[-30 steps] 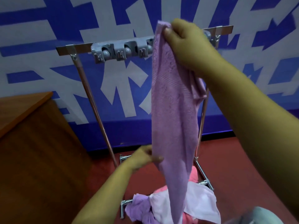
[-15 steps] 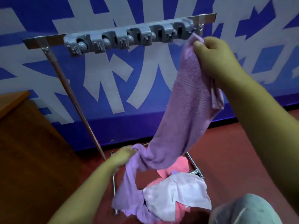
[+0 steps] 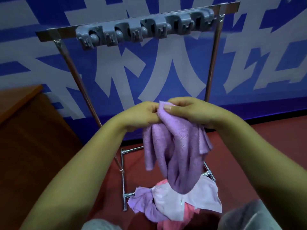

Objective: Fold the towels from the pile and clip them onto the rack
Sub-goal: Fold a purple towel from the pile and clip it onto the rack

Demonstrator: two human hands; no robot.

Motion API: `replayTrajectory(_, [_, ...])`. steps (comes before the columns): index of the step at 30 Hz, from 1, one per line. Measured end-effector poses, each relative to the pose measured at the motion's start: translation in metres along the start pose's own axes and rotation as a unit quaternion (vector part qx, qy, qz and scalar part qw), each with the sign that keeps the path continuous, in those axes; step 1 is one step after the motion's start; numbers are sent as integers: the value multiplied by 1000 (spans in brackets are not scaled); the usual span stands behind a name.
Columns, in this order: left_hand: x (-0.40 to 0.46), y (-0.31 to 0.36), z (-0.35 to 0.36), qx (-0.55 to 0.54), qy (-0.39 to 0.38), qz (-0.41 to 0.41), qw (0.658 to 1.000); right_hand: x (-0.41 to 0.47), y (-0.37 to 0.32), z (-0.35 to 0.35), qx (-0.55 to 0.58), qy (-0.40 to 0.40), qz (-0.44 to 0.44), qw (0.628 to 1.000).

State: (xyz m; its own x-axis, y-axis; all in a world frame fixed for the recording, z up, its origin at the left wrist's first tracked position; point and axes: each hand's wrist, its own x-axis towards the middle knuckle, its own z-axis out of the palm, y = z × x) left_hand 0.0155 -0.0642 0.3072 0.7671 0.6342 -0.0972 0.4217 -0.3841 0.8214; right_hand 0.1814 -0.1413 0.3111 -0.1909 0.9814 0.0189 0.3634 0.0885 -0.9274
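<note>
Both hands pinch the purple towel [image 3: 181, 146] — long axis hanging straight down.

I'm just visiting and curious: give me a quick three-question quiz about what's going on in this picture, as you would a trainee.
1. True or false: a towel is already clipped in the grey clip strip on the rack.
2. Which hands grip the purple towel? A) left hand only B) right hand only C) both
3. Fill in: the pile of towels lies on the rack's ____ frame.

Key: 1 false; 2 C; 3 bottom.
</note>
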Motion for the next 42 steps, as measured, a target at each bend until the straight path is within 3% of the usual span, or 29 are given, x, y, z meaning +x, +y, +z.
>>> replayTrajectory(2, [-3,-7,1,-8,36,4,999,1,1,-5,-50,18,10,999])
replayTrajectory(7, [-6,-7,-3,-133,159,44,977,1,0,1,-64,-31,25,997])
replayTrajectory(11, [-13,-19,-4,-141,146,39,978,3,-7,1,-4,46,20,999])
replayTrajectory(15, [-21,-53,16,-145,129,-47,980,2,-12,-5,116,92,4,989])
replayTrajectory(20, [-20,-72,42,-136,155,-68,976,3,-12,-4,115,103,3,988])
replayTrajectory(26, [-32,-95,30,-114,165,-87,976,-13,-7,-38,166,230,-20,959])
replayTrajectory(30, [-39,-94,17,-118,179,-82,973,-18,0,-50,180,231,-19,956])
replayTrajectory(34, [-39,-79,6,-292,240,-38,925,-19,9,-53,138,254,17,957])
replayTrajectory(37, [-43,-64,-11,-362,297,-5,884,-18,20,-58,65,302,48,950])
replayTrajectory(42, [-43,-33,-21,-366,296,9,882,-20,27,-58,-10,405,88,910])
